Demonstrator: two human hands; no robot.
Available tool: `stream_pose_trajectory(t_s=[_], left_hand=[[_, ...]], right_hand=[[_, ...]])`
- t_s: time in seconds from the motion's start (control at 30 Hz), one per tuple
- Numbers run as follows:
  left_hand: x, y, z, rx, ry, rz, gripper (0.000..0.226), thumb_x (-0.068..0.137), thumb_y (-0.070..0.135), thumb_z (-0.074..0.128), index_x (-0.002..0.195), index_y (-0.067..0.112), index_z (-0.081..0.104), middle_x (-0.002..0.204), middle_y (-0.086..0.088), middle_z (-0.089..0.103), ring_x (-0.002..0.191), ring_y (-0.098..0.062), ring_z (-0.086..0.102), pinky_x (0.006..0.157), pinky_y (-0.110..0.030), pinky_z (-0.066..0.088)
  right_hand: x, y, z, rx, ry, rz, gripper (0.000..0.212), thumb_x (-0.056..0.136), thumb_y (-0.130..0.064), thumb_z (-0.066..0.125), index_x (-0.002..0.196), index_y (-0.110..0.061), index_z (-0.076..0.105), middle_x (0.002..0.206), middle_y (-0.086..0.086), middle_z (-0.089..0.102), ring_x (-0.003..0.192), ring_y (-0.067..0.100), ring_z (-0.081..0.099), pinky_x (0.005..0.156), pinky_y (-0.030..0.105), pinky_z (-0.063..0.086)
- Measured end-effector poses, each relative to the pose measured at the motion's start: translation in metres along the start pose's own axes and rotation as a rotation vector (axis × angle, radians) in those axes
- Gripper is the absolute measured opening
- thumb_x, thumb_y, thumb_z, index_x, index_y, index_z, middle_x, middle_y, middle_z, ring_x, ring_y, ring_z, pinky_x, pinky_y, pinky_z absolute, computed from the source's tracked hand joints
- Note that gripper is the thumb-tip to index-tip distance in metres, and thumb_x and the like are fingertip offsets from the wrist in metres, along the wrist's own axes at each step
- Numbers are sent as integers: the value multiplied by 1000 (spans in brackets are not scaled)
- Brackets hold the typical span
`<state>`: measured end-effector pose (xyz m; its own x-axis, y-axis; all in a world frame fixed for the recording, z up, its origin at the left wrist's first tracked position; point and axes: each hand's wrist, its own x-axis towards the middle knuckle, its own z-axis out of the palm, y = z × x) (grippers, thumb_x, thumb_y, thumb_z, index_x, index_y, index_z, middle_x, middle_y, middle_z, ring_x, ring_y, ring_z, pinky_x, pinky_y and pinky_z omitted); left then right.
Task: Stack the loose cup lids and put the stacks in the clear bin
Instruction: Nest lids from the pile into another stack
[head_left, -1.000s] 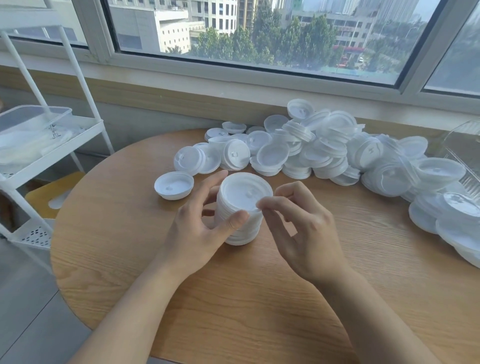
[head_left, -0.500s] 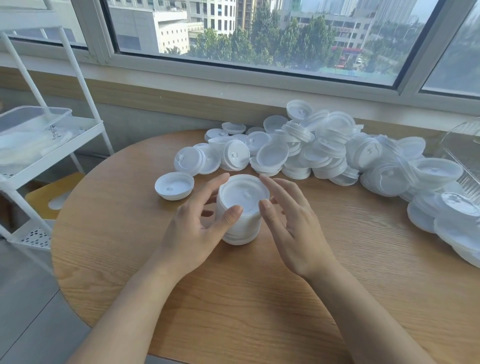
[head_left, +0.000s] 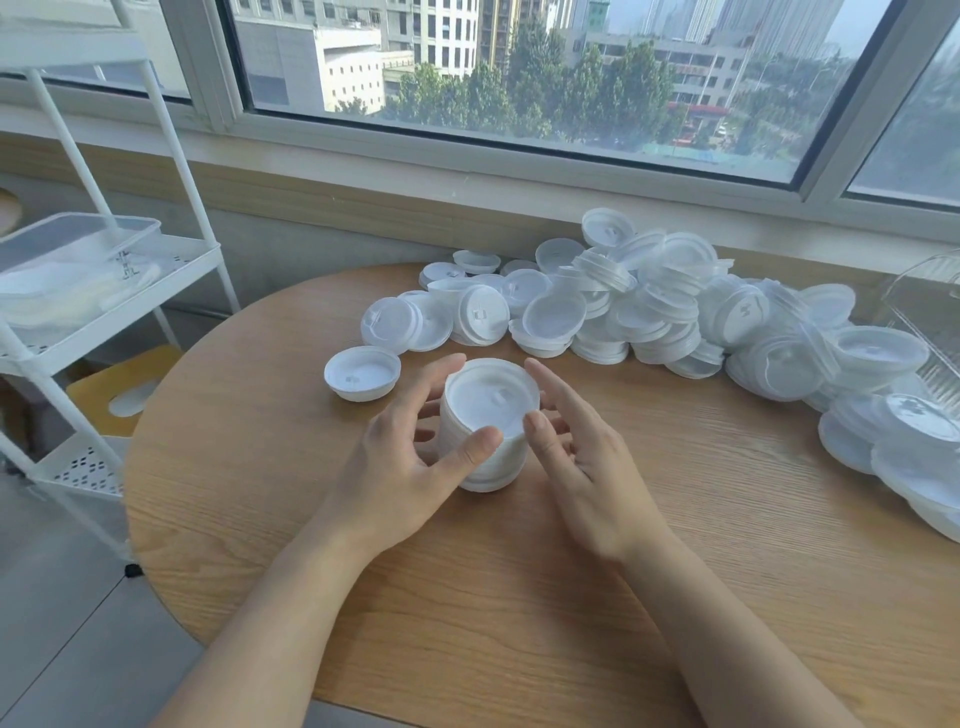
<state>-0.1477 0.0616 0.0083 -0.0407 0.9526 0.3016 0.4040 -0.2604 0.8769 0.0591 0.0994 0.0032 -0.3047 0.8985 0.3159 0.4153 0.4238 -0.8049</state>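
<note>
A round wooden table (head_left: 519, 597) stands below a city-view window. A stack of white lids (head_left: 485, 423) sits upright near its middle. The left hand (head_left: 400, 467) cups the stack, thumb pressed to its rim; the right hand (head_left: 582, 462) flanks it, fingers spread. Loose lids (head_left: 649, 312) are heaped behind.

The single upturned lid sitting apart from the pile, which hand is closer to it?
Left. The left hand wraps the lid stack just right of the upturned lid; the right hand is on the stack's far side, farther away.
</note>
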Motion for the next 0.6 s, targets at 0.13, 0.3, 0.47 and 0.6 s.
stream_pose_trajectory(t_s=[0.13,0.3,0.47,0.6], left_hand=[[-2,0,-7,-4,19,-2,86,71,81,71,147,52,44,137,37,55,128,10,53,97,-11,48],[-7,-8,-26,-11,71,-27,81,74,77,76,145,51,48,134,31,60,127,8,56,96,-10,49],[-11,-14,-50,1,138,-50,84,69,78,74,143,47,50,126,32,64,121,2,62,94,-15,52],[-10,-19,-64,17,254,-72,83,65,78,73,140,47,52,124,35,63,118,8,60,90,-10,48]], right_hand=[[2,-4,11,22,-31,-8,58,104,-57,43,158,-37,40,117,-12,65,105,12,64,96,27,50],[10,-6,25,90,-20,-1,53,107,-48,42,156,-28,44,121,-11,67,105,12,64,89,16,47],[28,3,44,-95,-56,0,49,105,-28,59,153,-30,47,116,-13,61,95,8,60,90,28,50],[49,4,62,-219,-71,-67,51,101,-27,64,150,-33,52,111,-15,58,89,5,59,93,31,49]])
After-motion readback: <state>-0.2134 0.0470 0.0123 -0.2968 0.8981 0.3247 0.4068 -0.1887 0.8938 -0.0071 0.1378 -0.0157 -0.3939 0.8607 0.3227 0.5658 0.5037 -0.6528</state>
